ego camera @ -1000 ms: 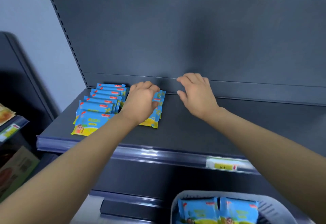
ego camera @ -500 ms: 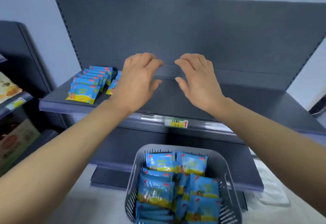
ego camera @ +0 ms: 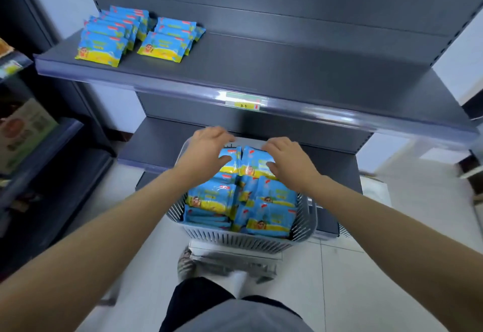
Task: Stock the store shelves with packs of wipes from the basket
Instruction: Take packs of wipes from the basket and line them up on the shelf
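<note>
A grey slatted basket (ego camera: 235, 240) below the shelf holds several blue-and-yellow packs of wipes (ego camera: 211, 195). Two packs stand upright at its far end. My left hand (ego camera: 206, 148) curls over the top of the left one (ego camera: 231, 160), thumb on its front. The right one (ego camera: 254, 161) is gripped the same way by my right hand (ego camera: 287, 159). Both packs are still inside the basket. On the dark shelf (ego camera: 287, 70), two rows of the same packs lie at the far left: a longer row (ego camera: 104, 44) and a shorter row (ego camera: 167, 41).
A yellow price label (ego camera: 243, 101) sits on the shelf's front rail. A lower shelf (ego camera: 151, 148) juts out behind the basket. A neighbouring rack with boxed goods (ego camera: 23, 130) stands at the left. The basket rests on a low stand (ego camera: 230, 261) on pale floor tiles.
Both hands have left the shelf and dropped down into the basket, closing on the two far packs. My view has tilted down from the shelf to the basket.
</note>
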Motion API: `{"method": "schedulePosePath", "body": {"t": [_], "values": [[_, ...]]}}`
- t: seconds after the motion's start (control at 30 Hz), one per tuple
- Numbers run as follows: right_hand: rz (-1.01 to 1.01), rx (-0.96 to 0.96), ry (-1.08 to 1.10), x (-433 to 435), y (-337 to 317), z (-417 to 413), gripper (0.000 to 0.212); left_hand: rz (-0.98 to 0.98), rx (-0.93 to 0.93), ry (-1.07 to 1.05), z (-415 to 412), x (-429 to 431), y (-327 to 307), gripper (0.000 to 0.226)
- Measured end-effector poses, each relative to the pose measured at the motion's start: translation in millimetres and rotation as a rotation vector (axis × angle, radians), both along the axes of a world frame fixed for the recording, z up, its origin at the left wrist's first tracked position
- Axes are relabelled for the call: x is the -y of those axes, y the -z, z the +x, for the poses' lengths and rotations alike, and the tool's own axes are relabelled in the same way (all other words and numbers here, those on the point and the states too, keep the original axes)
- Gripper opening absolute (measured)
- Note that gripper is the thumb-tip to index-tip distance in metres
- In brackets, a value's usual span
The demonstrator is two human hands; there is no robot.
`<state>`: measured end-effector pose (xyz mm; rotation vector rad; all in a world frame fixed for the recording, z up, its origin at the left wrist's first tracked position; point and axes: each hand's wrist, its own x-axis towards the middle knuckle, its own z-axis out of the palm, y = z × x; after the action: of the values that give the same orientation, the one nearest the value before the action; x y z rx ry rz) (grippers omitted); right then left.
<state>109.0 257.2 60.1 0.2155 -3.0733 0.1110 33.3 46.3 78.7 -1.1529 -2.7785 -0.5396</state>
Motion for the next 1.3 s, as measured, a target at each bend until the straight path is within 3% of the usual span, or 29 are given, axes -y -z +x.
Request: {"method": "schedulePosePath", "body": {"t": [0.23, 0.37, 0.6, 0.8, 0.93, 1.1, 1.3], "values": [[0.073, 0.537, 0.150, -24, 64, 3, 0.052, -0.156, 0.129, -0.084, -4, 15, 55, 0.042], [0.052, 0.684, 0.203, -30, 84, 1, 0.061, -0.227, 0.172, -0.105, -8, 17, 76, 0.043], [0.017, 0.756, 0.255, -25, 104, -13, 0.068, -0.411, 0.240, -0.154, -19, 29, 105, 0.051], [0.079, 0.673, 0.245, -28, 102, -19, 0.043, -0.510, 0.283, -0.142, -34, 28, 122, 0.055], [0.056, 0.720, 0.181, -28, 80, -29, 0.033, -0.577, 0.365, -0.118, -43, 21, 133, 0.059], [-0.009, 0.617, 0.173, -17, 41, -46, 0.038, -0.688, 0.309, -0.088, -50, 14, 142, 0.063], [-0.083, 0.505, 0.153, 0, -10, -63, 0.024, -0.692, 0.321, -0.013, -60, 13, 140, 0.058]]}}
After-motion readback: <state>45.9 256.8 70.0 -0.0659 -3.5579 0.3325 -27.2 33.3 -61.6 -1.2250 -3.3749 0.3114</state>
